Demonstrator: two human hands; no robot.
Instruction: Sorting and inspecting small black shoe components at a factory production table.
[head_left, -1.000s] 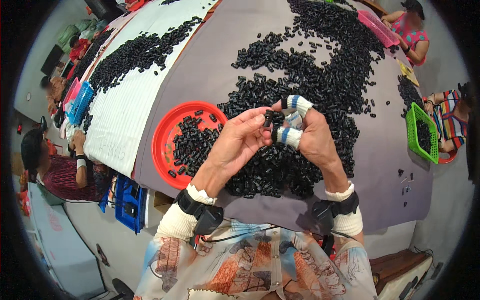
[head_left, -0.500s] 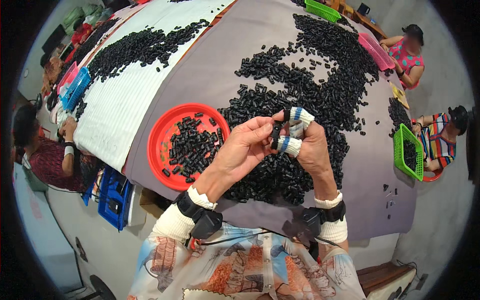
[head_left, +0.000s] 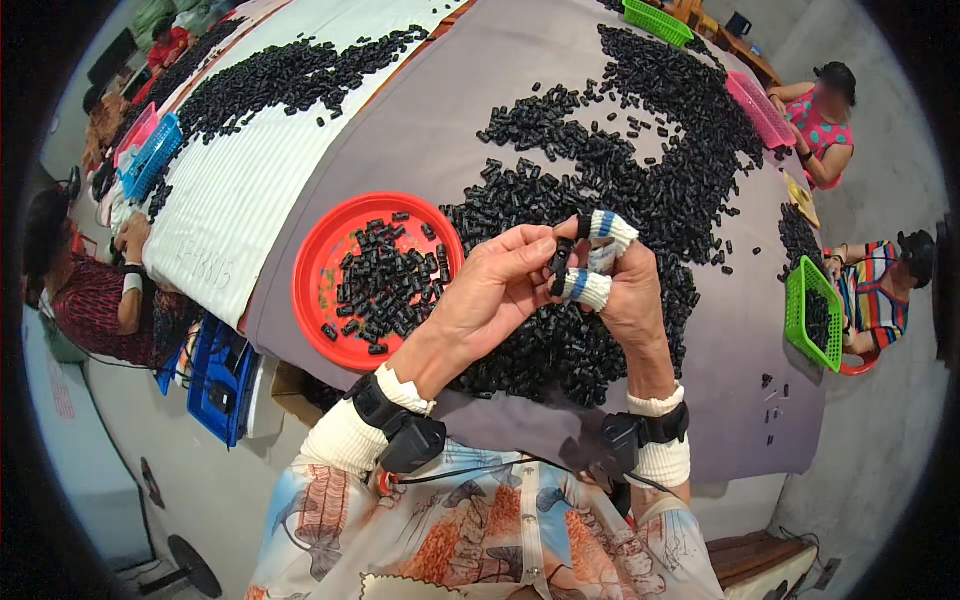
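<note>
Over the near edge of a large heap of small black cylindrical parts (head_left: 540, 345), my two hands meet fingertip to fingertip. A single small black part (head_left: 562, 257) is pinched between them. My left hand (head_left: 490, 285) grips it from one side with thumb and fingers. On the other side, my right hand (head_left: 630, 285) has its thumb and finger closed on the same part; white-and-blue knit sleeves cover those two digits. Just left of my left hand stands a round red tray (head_left: 312, 270) with a loose pile of these black parts in it.
A grey cloth (head_left: 360, 160) covers my table; a white-covered table (head_left: 230, 200) with another black heap adjoins it. A green basket (head_left: 803, 305), a pink basket (head_left: 760, 108) and a blue basket (head_left: 150, 160) stand by other people. A blue crate (head_left: 215, 395) sits low at left.
My hands keep their pinch on the small black part, which has turned slightly between the fingertips. The whole view has shifted a little.
</note>
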